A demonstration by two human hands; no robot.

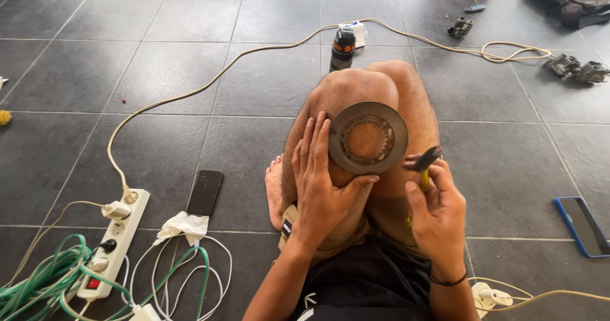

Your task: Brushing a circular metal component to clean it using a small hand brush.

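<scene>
Seated on grey floor tiles [159, 73], the left hand [321, 181] (fingers spread flat) steadies a rusty metal disc [368, 138] against the raised knee [365, 83], while the right hand [438, 213] grips a yellow-handled tool [424, 165] beside it.

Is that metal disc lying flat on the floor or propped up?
Propped up: the disc leans on the knee, steadied by the left hand, off the floor.

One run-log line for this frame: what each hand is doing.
left hand: steadies round rusty metal disc against knee | right hand: grips yellow-handled tool beside disc | setting: dark tiled floor
</scene>
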